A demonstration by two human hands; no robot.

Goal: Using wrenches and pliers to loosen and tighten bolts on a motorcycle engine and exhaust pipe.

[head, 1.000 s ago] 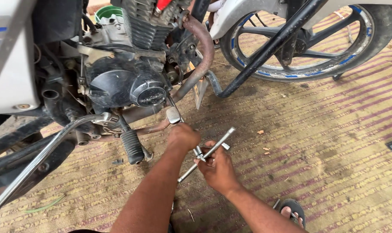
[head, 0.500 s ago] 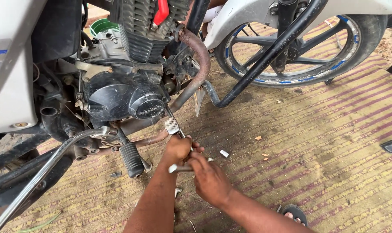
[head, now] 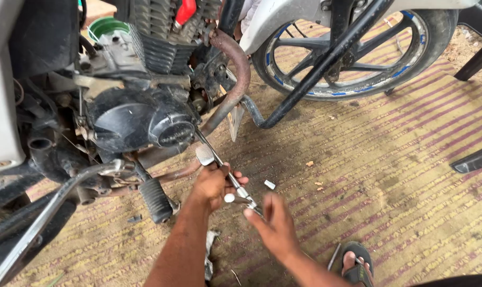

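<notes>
The left hand (head: 213, 183) is closed around the long arm of a metal cross wrench (head: 231, 183), its fingers wrapped over the shaft just below the black engine cover (head: 140, 125), and the shaft runs up from that grip to the underside of the engine. The right hand (head: 275, 228) sits just below and to the right, fingers spread and half open, its fingertips touching one of the wrench's short side arms rather than gripping it (motion blur makes the exact contact hard to read). A second ago the wrench lay out in the open between both hands, well clear of the engine, its cross shape plain to see; half a second ago the hands had drawn together over it; now it points into the engine and most of it is hidden by the left hand. The view has also moved closer, so the rusty exhaust pipe (head: 235, 79) and the front wheel (head: 357, 53) fill more of the upper frame. The rubber-covered foot peg (head: 157, 199) hangs just left of the left wrist, and the flat silver brake pedal (head: 205, 154) sits right above the knuckles. The striped mat (head: 389, 180) lies under everything, and a sandalled foot (head: 357, 264) shows at the lower right.
</notes>
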